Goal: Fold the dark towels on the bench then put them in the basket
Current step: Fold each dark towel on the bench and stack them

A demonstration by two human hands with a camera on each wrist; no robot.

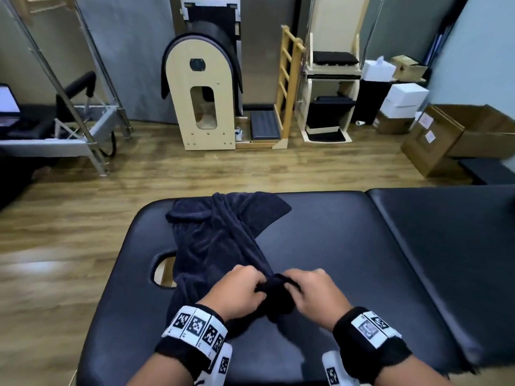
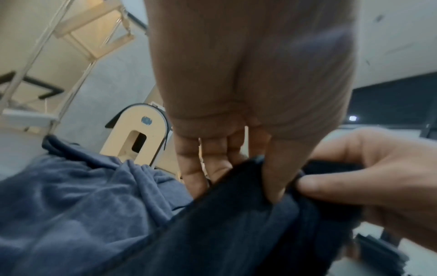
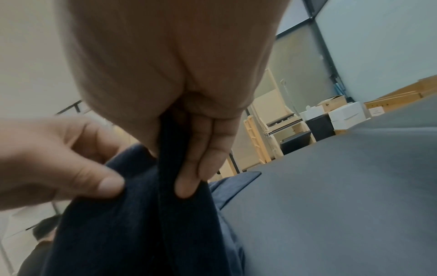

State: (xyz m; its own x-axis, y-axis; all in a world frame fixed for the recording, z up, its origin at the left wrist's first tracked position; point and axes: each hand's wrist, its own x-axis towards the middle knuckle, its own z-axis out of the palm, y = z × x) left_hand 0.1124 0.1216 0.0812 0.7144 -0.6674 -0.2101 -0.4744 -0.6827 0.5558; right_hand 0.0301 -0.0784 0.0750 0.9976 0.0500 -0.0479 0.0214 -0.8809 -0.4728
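Observation:
A dark navy towel (image 1: 217,240) lies rumpled on the black padded bench (image 1: 348,246), stretching from the far left edge toward me. Its near end is bunched and lifted between both hands. My left hand (image 1: 242,291) pinches the bunched edge, thumb against fingers, as the left wrist view shows on the towel (image 2: 212,224). My right hand (image 1: 309,291) grips the same edge right beside it, fingers curled round the cloth (image 3: 146,214). The two hands almost touch. No basket is in view.
The bench has a face hole (image 1: 164,270) at its left, partly covered by towel. A second bench section (image 1: 451,246) adjoins on the right. Beyond the wooden floor stand a wooden arched barrel (image 1: 203,101), a ladder frame (image 1: 288,87), cardboard boxes (image 1: 446,140) and a metal frame (image 1: 83,115).

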